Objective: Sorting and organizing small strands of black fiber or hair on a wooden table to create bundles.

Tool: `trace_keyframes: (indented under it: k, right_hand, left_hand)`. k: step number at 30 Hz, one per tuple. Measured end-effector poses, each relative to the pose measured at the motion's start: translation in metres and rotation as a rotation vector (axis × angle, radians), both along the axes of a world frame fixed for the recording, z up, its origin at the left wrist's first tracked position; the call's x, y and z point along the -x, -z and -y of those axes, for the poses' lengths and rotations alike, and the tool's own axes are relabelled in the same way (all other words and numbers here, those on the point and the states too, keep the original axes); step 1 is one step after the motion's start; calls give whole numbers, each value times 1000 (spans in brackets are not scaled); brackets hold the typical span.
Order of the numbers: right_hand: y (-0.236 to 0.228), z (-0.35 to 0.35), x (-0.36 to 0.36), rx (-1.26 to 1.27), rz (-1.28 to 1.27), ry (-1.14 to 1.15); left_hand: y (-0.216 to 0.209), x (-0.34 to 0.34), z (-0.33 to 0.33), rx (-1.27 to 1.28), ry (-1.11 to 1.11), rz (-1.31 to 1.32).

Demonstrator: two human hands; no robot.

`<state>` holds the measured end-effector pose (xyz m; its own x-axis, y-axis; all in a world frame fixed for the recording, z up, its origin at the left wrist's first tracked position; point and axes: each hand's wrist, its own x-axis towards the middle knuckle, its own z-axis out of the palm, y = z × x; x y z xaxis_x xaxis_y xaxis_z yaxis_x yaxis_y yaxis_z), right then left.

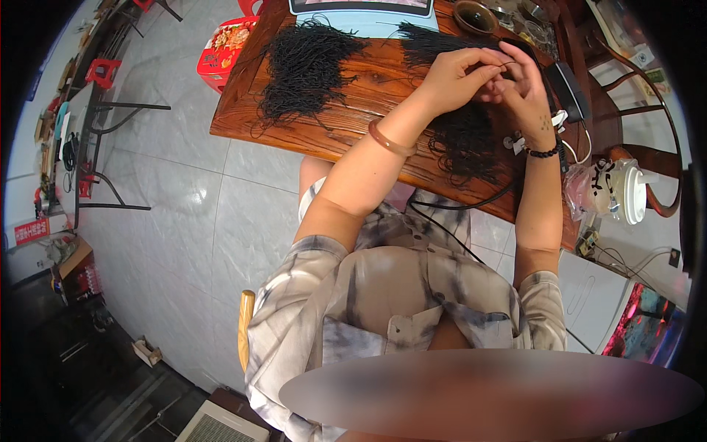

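Over the right part of the wooden table, my left hand [458,79] and my right hand [529,99] meet, thumbs and fingers pinched close together. A thin black cord [508,63] shows between the fingertips; the rest of it is mostly hidden by the fingers. Below the hands, a bundle of black cords [465,147] hangs toward the table's near edge. Behind my left hand lies another bunch of black cords [423,46]. Further left spreads a large tangled pile of black cords [305,70].
A tablet in a light blue case [361,26] stands at the wooden table's [379,99] far side, near a brown bowl [475,16]. To the right are a black box-shaped device [567,90] with white plugs and a lidded drink cup [626,193]. A black cable [460,204] crosses my lap.
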<state>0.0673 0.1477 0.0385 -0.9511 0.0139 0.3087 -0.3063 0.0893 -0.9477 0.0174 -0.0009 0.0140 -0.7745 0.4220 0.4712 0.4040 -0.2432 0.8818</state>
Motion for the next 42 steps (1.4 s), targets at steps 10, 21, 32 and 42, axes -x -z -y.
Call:
trace_keyframes:
  k: [10,21,32,42]
  right_hand:
    - [11,-10,2,-52,177,-187]
    - [-11,-56,-3,-307,119,248]
    - [-7,-49,-4,-86,-39,262]
    - [2,-20,1,-172,-90,132]
  left_hand:
    - [2,13,4,-433,162,281]
    - [8,32,18,-711,-73,429]
    - [12,22,2,-305,-52,354]
    - [13,7,-10,54,-257,-250]
